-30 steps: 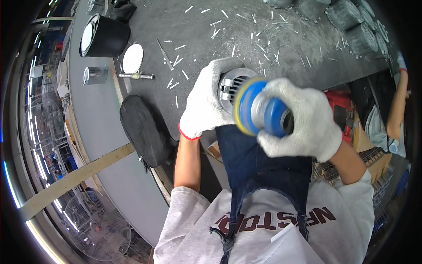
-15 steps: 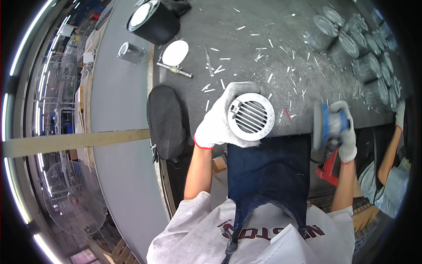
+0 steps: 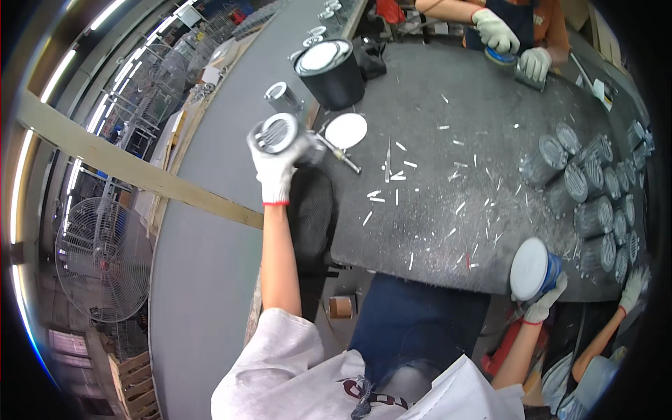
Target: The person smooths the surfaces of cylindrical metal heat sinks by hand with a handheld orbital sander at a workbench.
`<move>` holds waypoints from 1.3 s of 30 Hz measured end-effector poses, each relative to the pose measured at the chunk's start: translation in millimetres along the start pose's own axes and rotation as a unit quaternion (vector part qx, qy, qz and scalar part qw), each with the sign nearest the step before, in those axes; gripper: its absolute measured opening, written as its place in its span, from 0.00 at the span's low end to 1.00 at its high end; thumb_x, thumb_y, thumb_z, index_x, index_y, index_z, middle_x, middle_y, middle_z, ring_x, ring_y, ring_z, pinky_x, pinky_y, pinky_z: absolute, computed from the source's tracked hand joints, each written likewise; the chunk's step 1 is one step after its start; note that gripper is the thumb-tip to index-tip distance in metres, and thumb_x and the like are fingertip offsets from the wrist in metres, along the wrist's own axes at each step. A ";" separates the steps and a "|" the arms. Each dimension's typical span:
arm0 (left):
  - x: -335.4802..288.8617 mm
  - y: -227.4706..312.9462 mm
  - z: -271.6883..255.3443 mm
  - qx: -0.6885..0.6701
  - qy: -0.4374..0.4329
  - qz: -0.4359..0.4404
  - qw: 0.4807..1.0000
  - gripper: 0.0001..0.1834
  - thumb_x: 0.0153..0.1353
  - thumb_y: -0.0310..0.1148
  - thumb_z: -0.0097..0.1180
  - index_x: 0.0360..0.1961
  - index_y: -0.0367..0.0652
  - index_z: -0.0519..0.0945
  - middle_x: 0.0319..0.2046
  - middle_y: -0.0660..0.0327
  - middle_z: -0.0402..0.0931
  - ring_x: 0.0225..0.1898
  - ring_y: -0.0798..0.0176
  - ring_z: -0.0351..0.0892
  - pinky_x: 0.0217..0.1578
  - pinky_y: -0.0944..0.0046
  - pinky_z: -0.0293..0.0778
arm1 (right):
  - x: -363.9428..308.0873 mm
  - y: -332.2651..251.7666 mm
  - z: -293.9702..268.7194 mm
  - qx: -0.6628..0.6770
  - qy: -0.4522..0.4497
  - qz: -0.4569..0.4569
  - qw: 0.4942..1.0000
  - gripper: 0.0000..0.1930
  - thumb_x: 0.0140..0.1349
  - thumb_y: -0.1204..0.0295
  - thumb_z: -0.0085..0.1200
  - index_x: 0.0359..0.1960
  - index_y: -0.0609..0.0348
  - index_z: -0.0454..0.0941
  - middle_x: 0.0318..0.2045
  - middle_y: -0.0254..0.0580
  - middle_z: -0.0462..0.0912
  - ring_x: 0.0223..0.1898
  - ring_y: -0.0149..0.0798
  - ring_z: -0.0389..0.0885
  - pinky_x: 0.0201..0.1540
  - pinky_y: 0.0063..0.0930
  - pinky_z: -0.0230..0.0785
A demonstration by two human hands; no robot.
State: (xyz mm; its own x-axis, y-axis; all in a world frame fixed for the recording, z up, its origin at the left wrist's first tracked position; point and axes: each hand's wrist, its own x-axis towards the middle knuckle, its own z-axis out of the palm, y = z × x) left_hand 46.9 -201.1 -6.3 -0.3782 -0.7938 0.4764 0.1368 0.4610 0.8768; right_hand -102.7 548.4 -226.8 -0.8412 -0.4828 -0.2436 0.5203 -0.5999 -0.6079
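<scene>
My gloved left hand (image 3: 275,171) is stretched out to the left over the edge of the grey conveyor surface. Its fingers are closed around a metal cylinder with a slotted round face (image 3: 278,133), blurred a little by motion. Near the table's front edge, my gloved right hand (image 3: 547,301) grips a blue power sander (image 3: 553,273). The sander's round white pad (image 3: 528,269) is turned to the left, apart from the cylinder. Another ringed metal cylinder (image 3: 283,96) stands on the conveyor just beyond my left hand.
Many slotted cylinders (image 3: 593,217) lie grouped at the table's right. White scraps (image 3: 397,177), a white disc (image 3: 346,130), a slim metal tool (image 3: 388,159) and a black bucket (image 3: 329,77) are on the table (image 3: 434,231). A co-worker's gloved hands (image 3: 497,31) work opposite; another person's hand (image 3: 635,288) is at far right.
My left hand has carried the slotted cylinder from in front of me leftward to the conveyor. My right hand still holds the sander, its pad now facing left. The view has shifted, revealing a co-worker opposite.
</scene>
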 end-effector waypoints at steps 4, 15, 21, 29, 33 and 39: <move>39.8 -69.4 -34.2 0.184 0.212 -0.086 0.956 0.63 0.49 0.38 0.98 0.82 0.39 0.69 0.67 0.46 0.85 0.65 0.49 0.89 0.72 0.48 0.85 | 14.6 11.7 -12.2 -0.048 0.171 -0.188 0.966 0.34 0.81 0.38 0.59 0.74 0.50 0.82 0.64 0.40 0.93 0.62 0.47 0.93 0.70 0.48 0.86; 22.5 -17.1 51.1 0.216 0.221 -0.017 0.951 0.59 0.58 0.42 0.94 0.84 0.36 0.71 0.72 0.41 0.80 0.72 0.42 0.84 0.74 0.45 0.83 | 4.4 20.9 61.0 -0.094 0.157 -0.125 0.975 0.34 0.72 0.45 0.64 0.65 0.62 0.89 0.54 0.46 0.96 0.53 0.46 0.96 0.64 0.43 0.88; -117.9 86.2 311.9 -0.014 -0.354 0.106 0.929 0.58 0.59 0.46 0.90 0.85 0.38 0.71 0.79 0.39 0.78 0.82 0.37 0.78 0.82 0.42 0.75 | 11.9 15.5 73.5 -0.090 0.069 -0.148 0.982 0.35 0.72 0.47 0.63 0.66 0.67 0.90 0.56 0.50 0.97 0.54 0.46 0.97 0.64 0.42 0.88; -219.2 121.8 453.0 0.016 -0.520 -0.073 0.851 0.69 0.44 0.59 0.94 0.84 0.46 0.72 0.73 0.45 0.88 0.76 0.44 0.87 0.79 0.48 0.79 | 3.1 20.6 80.7 -0.090 0.110 -0.141 0.980 0.31 0.75 0.43 0.62 0.61 0.60 0.91 0.53 0.43 0.96 0.54 0.44 0.94 0.64 0.42 0.86; -220.4 97.9 442.0 -0.116 -0.451 -0.090 0.881 0.60 0.50 0.48 0.97 0.80 0.41 0.77 0.69 0.53 0.90 0.69 0.55 0.90 0.74 0.52 0.84 | 7.7 17.2 81.7 -0.069 0.133 -0.170 0.974 0.26 0.75 0.47 0.64 0.59 0.57 0.92 0.52 0.41 0.97 0.52 0.44 0.95 0.63 0.44 0.88; -174.6 54.0 302.4 -0.351 -0.422 -0.160 0.820 0.45 0.64 0.38 0.89 0.77 0.34 0.80 0.66 0.56 0.91 0.63 0.62 0.90 0.68 0.58 0.85 | 6.7 17.1 76.0 -0.046 0.172 -0.149 0.973 0.21 0.78 0.50 0.60 0.55 0.54 0.91 0.50 0.37 0.96 0.53 0.40 0.94 0.62 0.40 0.86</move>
State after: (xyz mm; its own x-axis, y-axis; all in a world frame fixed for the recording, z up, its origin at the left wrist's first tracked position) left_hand -156.6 82.3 -61.9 -0.9565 -0.1351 0.2584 0.2878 -0.2944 0.9113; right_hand -88.2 486.4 -181.3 -0.9607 -0.0450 -0.2738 0.2430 -0.6127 -0.7520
